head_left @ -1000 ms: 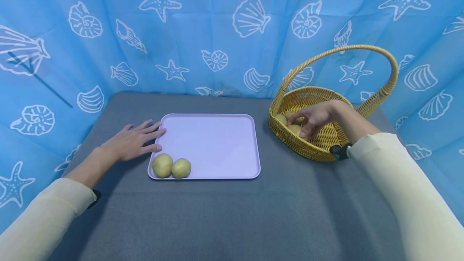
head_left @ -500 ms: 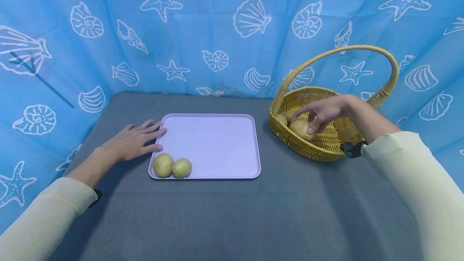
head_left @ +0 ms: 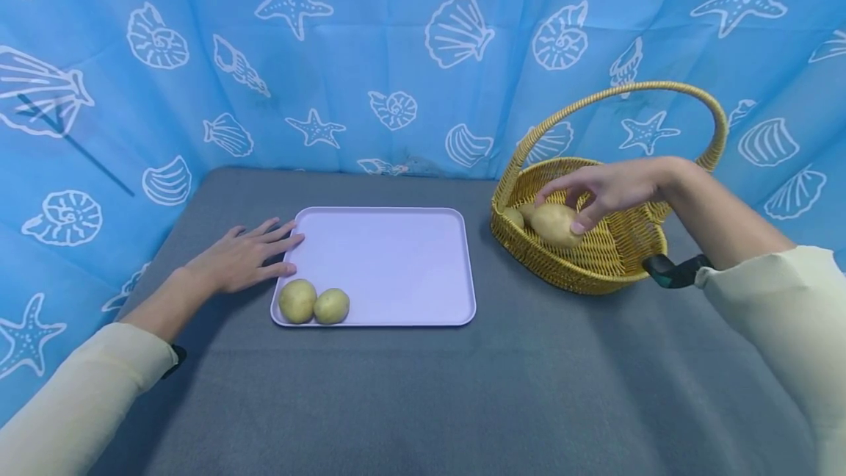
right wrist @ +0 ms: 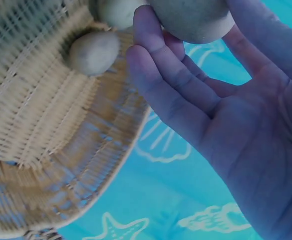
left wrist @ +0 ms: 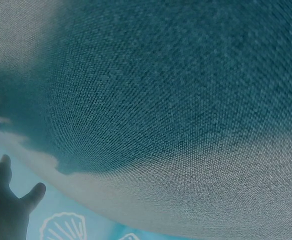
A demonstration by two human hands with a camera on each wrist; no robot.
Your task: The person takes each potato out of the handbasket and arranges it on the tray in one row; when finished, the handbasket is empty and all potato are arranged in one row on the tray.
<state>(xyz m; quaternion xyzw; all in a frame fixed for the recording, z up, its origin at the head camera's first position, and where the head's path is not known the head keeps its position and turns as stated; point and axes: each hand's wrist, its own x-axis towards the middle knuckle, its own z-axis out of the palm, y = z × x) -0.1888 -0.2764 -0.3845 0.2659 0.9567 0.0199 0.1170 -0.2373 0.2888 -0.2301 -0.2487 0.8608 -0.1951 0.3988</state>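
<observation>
woven straw makes up the basket (head_left: 595, 255) near the worktop's (head_left: 423, 402) far right corner, and the right hand (head_left: 611, 186) hovers over its bowl, fingers (head_left: 581, 225) and thumb pinching a potato (head_left: 557, 225) just above the weave. the potato's long axis lies roughly level, running left to right along the far edge; its upper right end is hidden under the fingers. in the right wrist view the potato (right wrist: 193, 17) is cut off by the top edge, and two more potatoes (right wrist: 93, 52) lie in the basket, one only partly seen. the left hand (head_left: 241, 259) rests flat on the worktop, fingers spread, tips touching the tray's (head_left: 396, 263) left rim. two potatoes (head_left: 313, 303) sit at the tray's near left corner. the left wrist view shows mostly blurred cloth.
</observation>
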